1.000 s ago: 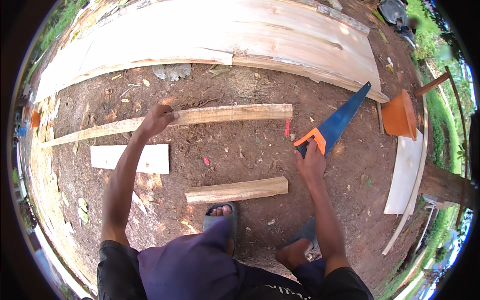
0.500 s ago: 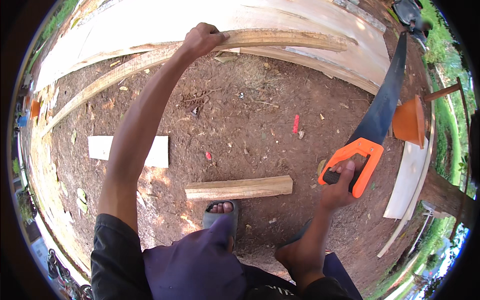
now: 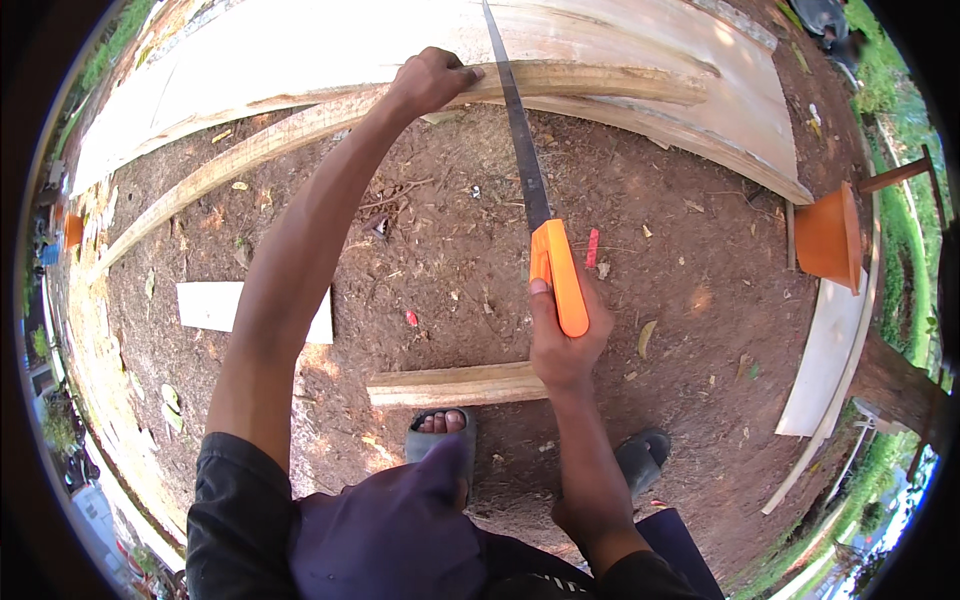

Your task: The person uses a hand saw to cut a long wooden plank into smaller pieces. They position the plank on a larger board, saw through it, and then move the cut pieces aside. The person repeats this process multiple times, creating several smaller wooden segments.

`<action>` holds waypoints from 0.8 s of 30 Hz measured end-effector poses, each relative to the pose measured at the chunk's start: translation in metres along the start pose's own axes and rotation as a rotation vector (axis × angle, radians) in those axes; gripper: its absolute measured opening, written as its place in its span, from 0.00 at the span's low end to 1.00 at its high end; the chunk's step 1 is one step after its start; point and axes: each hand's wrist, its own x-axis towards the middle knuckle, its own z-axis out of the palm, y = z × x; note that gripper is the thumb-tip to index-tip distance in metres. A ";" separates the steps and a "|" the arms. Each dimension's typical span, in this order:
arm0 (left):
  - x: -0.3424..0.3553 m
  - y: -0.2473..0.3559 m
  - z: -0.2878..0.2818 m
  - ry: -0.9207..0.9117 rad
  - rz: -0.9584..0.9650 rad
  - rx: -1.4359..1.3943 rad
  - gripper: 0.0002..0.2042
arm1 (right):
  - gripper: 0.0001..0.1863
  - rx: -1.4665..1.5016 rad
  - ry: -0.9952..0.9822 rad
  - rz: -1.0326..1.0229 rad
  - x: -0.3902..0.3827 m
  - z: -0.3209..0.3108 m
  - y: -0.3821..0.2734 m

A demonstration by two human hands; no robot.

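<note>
Left hand (image 3: 432,82) in a grip on one wooden strip (image 3: 590,80), right hand (image 3: 575,345) in a fist around one saw (image 3: 529,165).

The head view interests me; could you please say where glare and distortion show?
In the head view, glare washes out the wide board toward the upper left; in that same head view, fisheye distortion seems to bow the long wooden strip; black fills the head view's corners.

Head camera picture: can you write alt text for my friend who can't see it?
A person's right hand holds an orange-handled saw, its blade crossing over a long wooden strip gripped by the left hand. The strip overlaps a wide pale board, and a short wooden piece lies on brown dirt by a sandaled foot.
</note>
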 end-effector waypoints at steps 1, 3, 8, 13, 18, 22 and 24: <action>0.001 0.001 0.000 -0.001 -0.006 -0.004 0.29 | 0.24 0.009 -0.013 -0.014 0.000 0.003 -0.002; 0.000 0.001 -0.001 0.010 0.001 -0.020 0.29 | 0.25 0.042 -0.036 0.004 0.000 0.004 -0.005; -0.001 -0.005 -0.002 0.108 0.077 -0.001 0.31 | 0.24 -0.016 -0.031 -0.044 -0.002 0.006 0.003; -0.003 -0.010 0.002 0.127 0.033 -0.012 0.33 | 0.25 -0.050 -0.021 -0.078 -0.001 0.014 -0.001; -0.005 -0.003 -0.006 0.004 0.060 -0.015 0.31 | 0.25 -0.082 0.000 -0.109 0.004 0.020 0.000; -0.002 -0.010 0.001 0.039 0.115 -0.027 0.31 | 0.26 -0.083 -0.028 -0.051 0.002 0.017 -0.001; 0.006 -0.021 0.009 0.113 0.189 0.013 0.33 | 0.26 -0.102 -0.007 -0.088 0.001 0.020 0.000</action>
